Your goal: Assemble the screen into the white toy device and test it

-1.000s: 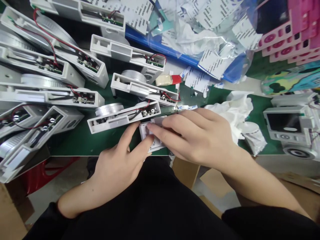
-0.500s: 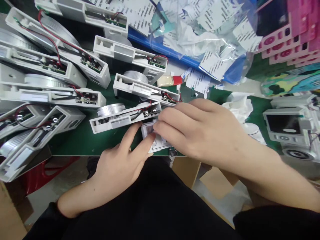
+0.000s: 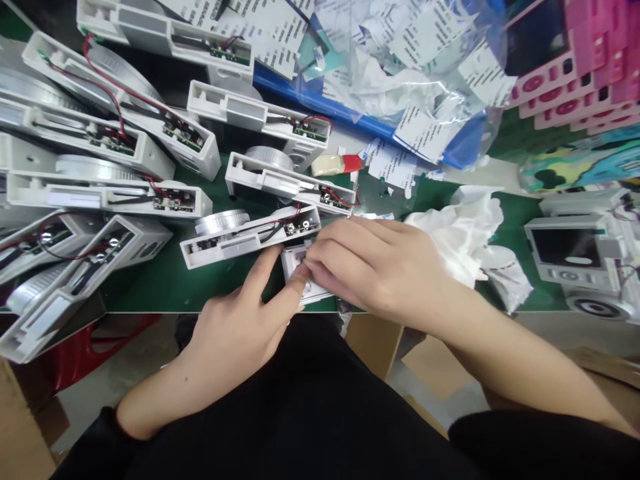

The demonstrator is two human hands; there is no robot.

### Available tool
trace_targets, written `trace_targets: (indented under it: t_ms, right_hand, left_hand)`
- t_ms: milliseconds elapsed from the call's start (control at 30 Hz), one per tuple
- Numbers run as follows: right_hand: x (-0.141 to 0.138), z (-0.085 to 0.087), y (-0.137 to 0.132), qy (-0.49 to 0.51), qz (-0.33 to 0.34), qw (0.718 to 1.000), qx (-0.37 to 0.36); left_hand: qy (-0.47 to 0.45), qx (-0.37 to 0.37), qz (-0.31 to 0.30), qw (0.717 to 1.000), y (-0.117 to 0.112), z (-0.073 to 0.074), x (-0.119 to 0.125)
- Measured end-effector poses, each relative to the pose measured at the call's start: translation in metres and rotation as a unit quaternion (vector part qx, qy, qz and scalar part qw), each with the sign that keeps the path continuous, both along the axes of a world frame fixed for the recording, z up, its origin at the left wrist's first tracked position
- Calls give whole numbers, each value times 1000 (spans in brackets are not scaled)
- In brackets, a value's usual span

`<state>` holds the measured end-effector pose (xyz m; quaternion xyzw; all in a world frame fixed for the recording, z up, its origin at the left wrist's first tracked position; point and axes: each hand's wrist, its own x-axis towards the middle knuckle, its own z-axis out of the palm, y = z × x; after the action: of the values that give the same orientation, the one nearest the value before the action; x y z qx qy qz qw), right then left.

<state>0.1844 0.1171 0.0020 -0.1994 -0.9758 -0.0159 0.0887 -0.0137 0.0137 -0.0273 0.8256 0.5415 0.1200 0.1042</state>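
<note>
- Left pile: white plastic camera housings (image 3: 100, 143), open, with red and black wires and small green circuit boards (image 3: 180, 133).
- Green work mat (image 3: 150, 290) under them, running across the bench.
- Nearest housing (image 3: 235, 243), silver dial (image 3: 221, 222) at one end, lies just above the left hand.
- left hand (image 3: 230, 340): fingers spread apart, tips on the left side of the part, pinching it against the right hand.
- small white plastic part (image 3: 316, 293): between both hands at the near mat edge, mostly hidden, exact type unclear.
- right hand (image 3: 385, 267): fingers pressed together, tips on its top and right side.
- Fingertip hold looks right for something this small; keep it square, away from the wires.
- Far right: crumpled white tissue (image 3: 455, 233), white camera front (image 3: 565, 247) with dark screen.
</note>
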Motion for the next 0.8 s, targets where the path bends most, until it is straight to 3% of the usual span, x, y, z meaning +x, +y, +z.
trace_targets:
  t_ms: [500, 700, 800]
  right_hand:
    - [-9, -30, -33, 183, -167, 969, 2]
    - [-10, -34, -34, 180, -181, 967, 20]
    - [-4, -24, -29, 209, -224, 951, 47]
  left_hand:
    - [21, 2, -6, 1000, 2, 5, 2]
    - [24, 11, 2, 1000, 1, 6, 2]
    - [12, 12, -1, 1000, 0, 4, 0]
